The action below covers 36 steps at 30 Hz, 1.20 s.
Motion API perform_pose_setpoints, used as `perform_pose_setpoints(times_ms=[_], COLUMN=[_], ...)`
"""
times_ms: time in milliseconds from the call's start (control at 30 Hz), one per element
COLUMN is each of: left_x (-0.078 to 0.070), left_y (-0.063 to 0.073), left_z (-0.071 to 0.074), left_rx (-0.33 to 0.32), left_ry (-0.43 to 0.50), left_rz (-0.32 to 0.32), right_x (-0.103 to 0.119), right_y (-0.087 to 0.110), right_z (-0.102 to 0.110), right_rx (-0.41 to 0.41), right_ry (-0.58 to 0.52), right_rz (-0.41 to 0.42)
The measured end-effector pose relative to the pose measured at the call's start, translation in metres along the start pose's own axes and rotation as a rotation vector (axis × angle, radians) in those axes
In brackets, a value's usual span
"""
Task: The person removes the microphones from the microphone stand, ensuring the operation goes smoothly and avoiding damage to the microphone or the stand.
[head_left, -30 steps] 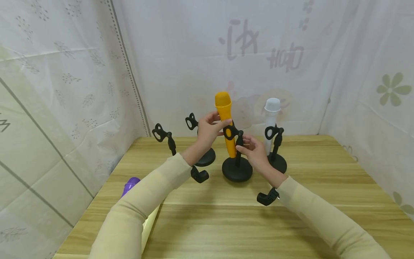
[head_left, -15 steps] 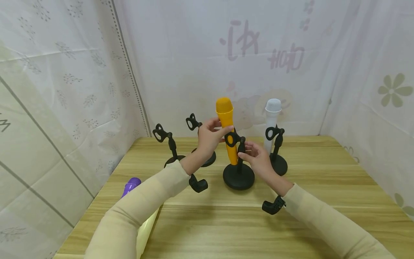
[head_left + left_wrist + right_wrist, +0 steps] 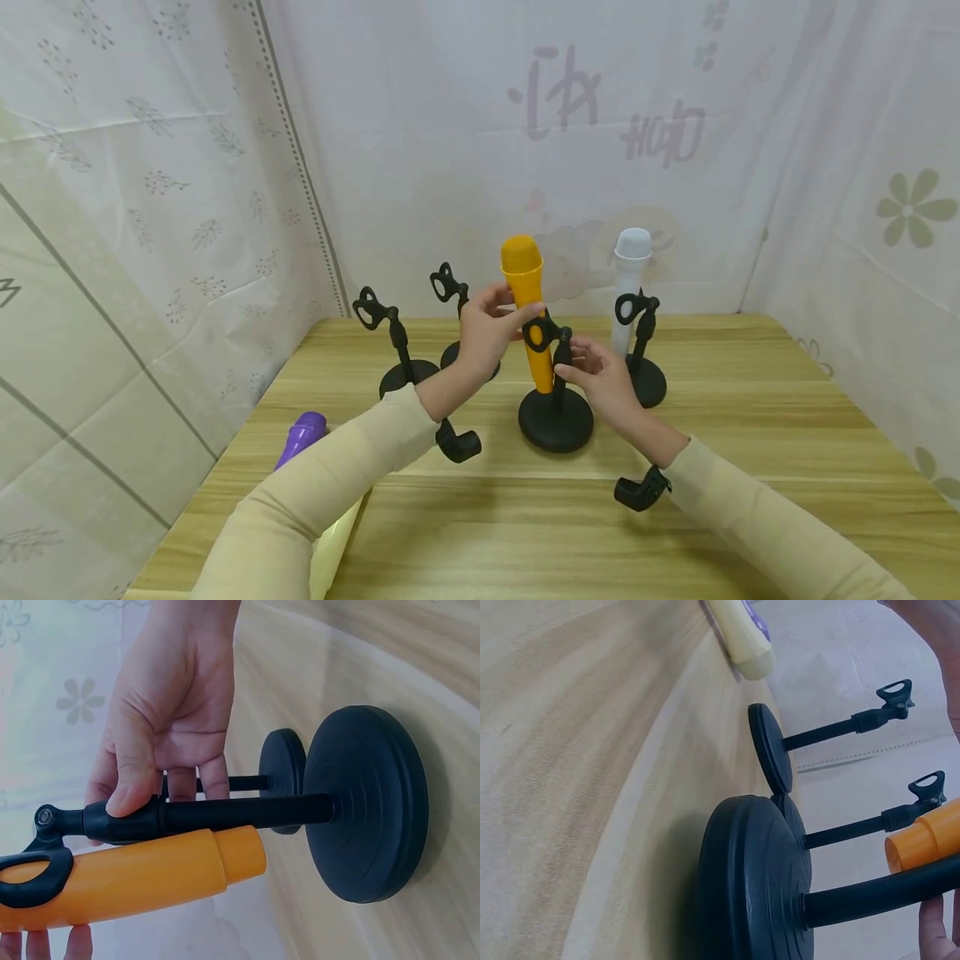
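My left hand [image 3: 486,333] grips an orange microphone [image 3: 525,283] by its handle, thumb across the front. The microphone's handle sits in the ring clip of a black microphone stand [image 3: 557,421], its lower end pointing down beside the post. My right hand [image 3: 607,385] holds that stand's post, seen in the left wrist view with the thumb [image 3: 131,787] on the collar and the other fingers behind. In the left wrist view the fingertips [image 3: 79,943] of my left hand show beneath the orange handle. The stand's round base stands on the table.
A white microphone [image 3: 632,250] is held in another black stand [image 3: 647,379] at the right. Two more stands [image 3: 408,375] stand at the left with bare clips. A purple microphone [image 3: 303,433] and a pale yellow cylinder [image 3: 333,546] lie at the front left, partly under my left sleeve.
The held stand and the orange microphone have come nearer to me and slightly right, with both hands moving along. The grip of each hand looks the same.
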<state>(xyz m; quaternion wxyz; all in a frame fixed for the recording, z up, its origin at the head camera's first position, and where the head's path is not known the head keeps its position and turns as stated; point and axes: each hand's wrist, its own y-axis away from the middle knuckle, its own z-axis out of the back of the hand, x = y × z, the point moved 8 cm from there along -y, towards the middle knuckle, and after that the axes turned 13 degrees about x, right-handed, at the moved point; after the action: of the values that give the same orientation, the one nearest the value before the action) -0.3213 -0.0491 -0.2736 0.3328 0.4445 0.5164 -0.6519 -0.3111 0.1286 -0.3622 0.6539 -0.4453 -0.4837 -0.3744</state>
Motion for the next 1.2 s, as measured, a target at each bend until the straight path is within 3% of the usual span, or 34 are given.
perform_pose_setpoints(times_ms=[667,1200], left_x=[0.002,0.008], left_y=[0.016,0.021], left_z=[-0.002,-0.002], left_rx=[-0.012,-0.016], left_ry=[0.000,0.017], left_rz=[-0.018,-0.022], right_x=[-0.006,-0.011], right_y=[0.011,0.013], right_z=[-0.002,-0.006], right_rx=[-0.022,-0.007], right_ry=[0.020,-0.041], right_rz=[-0.014,-0.008])
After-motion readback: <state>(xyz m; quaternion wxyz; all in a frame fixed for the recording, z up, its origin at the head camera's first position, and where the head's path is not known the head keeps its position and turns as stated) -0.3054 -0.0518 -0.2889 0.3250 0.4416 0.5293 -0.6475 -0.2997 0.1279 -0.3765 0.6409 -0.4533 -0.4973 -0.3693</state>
